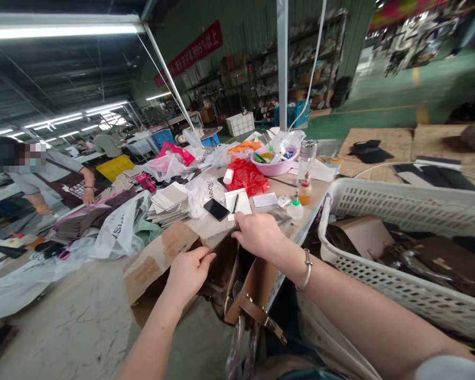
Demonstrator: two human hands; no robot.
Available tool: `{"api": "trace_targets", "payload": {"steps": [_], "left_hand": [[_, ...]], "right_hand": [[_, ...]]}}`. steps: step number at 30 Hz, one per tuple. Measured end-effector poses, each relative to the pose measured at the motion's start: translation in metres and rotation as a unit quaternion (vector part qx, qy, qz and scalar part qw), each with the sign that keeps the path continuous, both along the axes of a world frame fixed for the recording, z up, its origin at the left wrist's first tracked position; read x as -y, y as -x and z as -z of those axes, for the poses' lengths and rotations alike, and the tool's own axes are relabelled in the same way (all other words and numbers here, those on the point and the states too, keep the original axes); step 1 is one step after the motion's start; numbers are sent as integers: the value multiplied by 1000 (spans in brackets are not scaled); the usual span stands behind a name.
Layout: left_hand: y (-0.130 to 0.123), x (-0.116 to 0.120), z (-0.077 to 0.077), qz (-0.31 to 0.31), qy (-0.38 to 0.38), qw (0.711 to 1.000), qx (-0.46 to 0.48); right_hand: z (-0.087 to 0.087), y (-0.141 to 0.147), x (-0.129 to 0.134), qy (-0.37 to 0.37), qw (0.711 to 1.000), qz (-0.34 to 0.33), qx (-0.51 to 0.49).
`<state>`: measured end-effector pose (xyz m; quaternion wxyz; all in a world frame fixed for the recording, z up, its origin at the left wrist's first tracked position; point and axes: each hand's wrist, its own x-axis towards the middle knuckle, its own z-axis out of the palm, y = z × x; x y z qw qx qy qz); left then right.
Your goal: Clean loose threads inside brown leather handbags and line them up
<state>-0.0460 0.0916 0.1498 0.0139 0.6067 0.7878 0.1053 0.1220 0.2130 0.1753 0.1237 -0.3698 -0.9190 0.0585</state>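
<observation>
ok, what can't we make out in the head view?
Head view:
- Inside the brown leather-look handbag: hidden by deep shadow and its own walls.
- Inside the tan cardboard box: hidden by shadow and the left hand.
- White perforated plastic basket: right end cut off by the picture edge.
- Small white rectangular card: any writing too small.

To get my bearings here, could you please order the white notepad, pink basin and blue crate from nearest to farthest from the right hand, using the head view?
From the right hand:
1. White notepad: on the table, just beyond the hand.
2. Pink basin: farther back on the table.
3. Blue crate: past the table, behind the metal post.
</observation>
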Motion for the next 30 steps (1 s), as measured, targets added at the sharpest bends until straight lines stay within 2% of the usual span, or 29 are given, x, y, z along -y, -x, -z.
{"api": "trace_targets", "payload": {"steps": [5, 8, 11, 15, 18, 22, 25, 30], "left_hand": [[0, 0, -2, 19, 22, 999, -14], [3, 2, -10, 35, 23, 999, 14], [5, 2, -20, 53, 54, 997, 12], [-1, -12, -28, 85, 53, 995, 30], [-10, -31, -26, 101, 35, 993, 50], [-17, -50, -20, 76, 58, 995, -10], [-20, -54, -18, 62, 57, 995, -50], [-22, -55, -15, 47, 55, 995, -67]], "right_hand": [[2, 3, -3, -9, 999, -33, 5], [3, 3, -4, -15, 999, -43, 2], [4, 4, -4, -18, 999, -42, -6], [5, 4, -5, -23, 999, -35, -5], [5, 5, -5, -20, 999, -34, -2], [6, 5, -7, -9, 1000, -27, 6], [7, 5, -7, -18, 999, -28, -7], [5, -1, -6, -23, 998, -59, -30]]}}
